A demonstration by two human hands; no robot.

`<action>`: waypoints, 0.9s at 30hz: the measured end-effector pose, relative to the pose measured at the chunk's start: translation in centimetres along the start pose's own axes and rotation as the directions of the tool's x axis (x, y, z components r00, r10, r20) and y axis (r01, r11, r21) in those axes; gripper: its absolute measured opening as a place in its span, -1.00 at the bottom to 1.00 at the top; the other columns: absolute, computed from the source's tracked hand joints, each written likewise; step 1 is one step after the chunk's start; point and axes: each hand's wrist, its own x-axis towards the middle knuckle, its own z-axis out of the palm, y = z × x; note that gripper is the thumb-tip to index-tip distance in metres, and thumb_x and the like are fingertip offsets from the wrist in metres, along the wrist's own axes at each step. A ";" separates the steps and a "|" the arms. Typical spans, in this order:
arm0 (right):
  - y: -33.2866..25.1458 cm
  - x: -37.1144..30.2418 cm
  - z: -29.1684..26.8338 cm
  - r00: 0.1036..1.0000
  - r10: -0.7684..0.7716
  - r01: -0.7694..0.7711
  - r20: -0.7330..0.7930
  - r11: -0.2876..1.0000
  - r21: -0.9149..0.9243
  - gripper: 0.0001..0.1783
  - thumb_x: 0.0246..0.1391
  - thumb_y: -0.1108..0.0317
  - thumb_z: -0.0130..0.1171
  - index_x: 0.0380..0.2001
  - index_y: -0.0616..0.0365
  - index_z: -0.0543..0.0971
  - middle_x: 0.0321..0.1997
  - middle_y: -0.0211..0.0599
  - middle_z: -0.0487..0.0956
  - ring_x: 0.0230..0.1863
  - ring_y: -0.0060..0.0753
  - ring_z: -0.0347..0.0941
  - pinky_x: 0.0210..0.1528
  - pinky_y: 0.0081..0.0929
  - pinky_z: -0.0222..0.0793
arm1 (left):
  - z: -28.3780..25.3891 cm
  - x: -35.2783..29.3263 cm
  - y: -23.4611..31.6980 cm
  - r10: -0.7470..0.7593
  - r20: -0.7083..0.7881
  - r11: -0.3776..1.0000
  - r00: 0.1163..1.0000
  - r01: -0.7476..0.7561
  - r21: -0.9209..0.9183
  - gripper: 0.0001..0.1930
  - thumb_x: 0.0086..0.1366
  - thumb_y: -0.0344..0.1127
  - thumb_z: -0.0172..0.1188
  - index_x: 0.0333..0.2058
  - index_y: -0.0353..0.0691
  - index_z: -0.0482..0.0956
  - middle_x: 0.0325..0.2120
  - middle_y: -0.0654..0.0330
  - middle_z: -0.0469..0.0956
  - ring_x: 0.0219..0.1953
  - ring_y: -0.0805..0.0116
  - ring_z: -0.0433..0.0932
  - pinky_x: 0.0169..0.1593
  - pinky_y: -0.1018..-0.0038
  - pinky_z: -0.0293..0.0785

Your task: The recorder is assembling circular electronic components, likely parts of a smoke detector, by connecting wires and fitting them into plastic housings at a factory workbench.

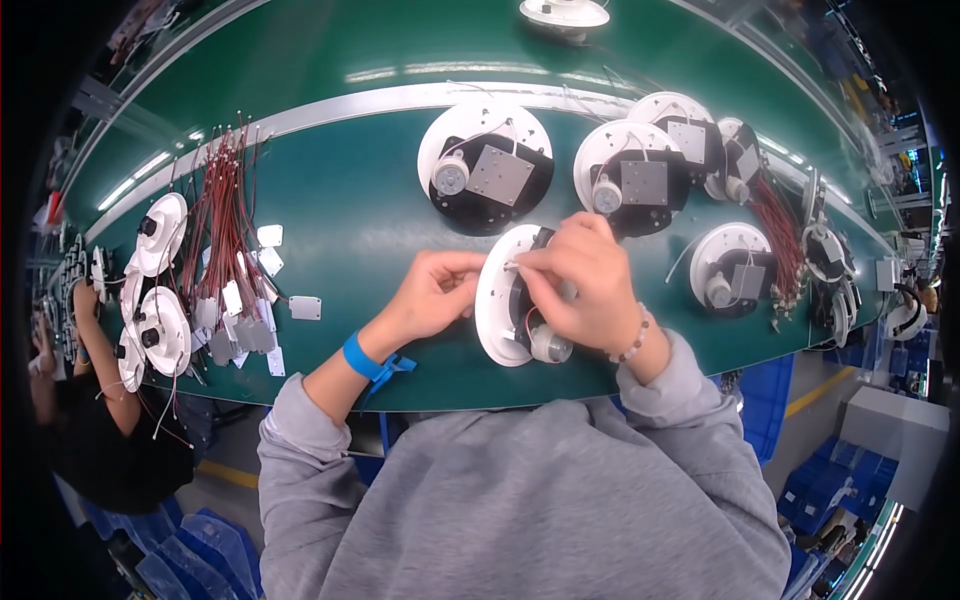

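Tilted on its edge above the near part of the bench, a white round disc [494,312] shows its inner side, with black parts behind my fingers. My left hand [432,296] has its fingers closed on the disc's left rim. The thumb and forefinger of my right hand [590,280] pinch at the inner face near a small pale piece, too small to tell. A small round motor [550,345] with a red wire sits low on the same unit, below my right palm.
Similar white and black units [540,185] with grey plates stand beyond my hands and to the right. At left lie a bundle of red wires [225,210], flat pale plates [305,307] and more white discs [165,330]. A co-worker's arm [95,350] is at far left.
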 end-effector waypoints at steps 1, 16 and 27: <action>0.2 -0.1 0.1 1.000 -0.003 0.003 -0.021 1.000 0.026 -0.80 -0.41 0.59 0.18 -0.56 0.13 0.54 -0.70 -0.39 0.36 -0.60 -0.32 0.27 -0.33 -0.41 0.21 | 0.1 0.1 0.0 0.001 0.001 1.000 1.000 -0.001 0.000 -0.76 0.18 -0.46 -0.03 -0.17 -0.37 0.43 -0.59 0.32 0.45 -0.61 0.70 0.29 -0.56 0.73 0.20; 0.7 0.2 0.2 0.991 0.133 -0.133 -0.007 0.990 0.049 -0.86 -0.34 0.54 0.17 -0.57 0.11 0.54 -0.53 -0.41 0.45 -0.38 -0.34 0.29 -0.27 -0.46 0.15 | 0.0 0.5 -0.9 0.051 -0.036 0.998 0.998 -0.052 -0.026 -0.78 0.16 -0.51 -0.01 -0.19 -0.42 0.42 -0.40 0.21 0.50 -0.42 0.60 0.46 -0.39 0.70 0.40; 0.1 0.2 0.5 0.947 0.283 -0.301 0.150 0.947 0.115 -0.93 -0.27 0.49 0.16 -0.58 0.15 0.53 -0.05 -0.15 0.34 -0.06 -0.20 0.23 -0.01 -0.40 0.13 | 0.7 0.4 -0.8 0.100 -0.038 0.993 0.994 -0.102 -0.056 -0.73 0.22 -0.46 -0.09 -0.10 -0.41 0.34 -0.32 0.15 0.50 -0.29 0.54 0.47 -0.22 0.63 0.40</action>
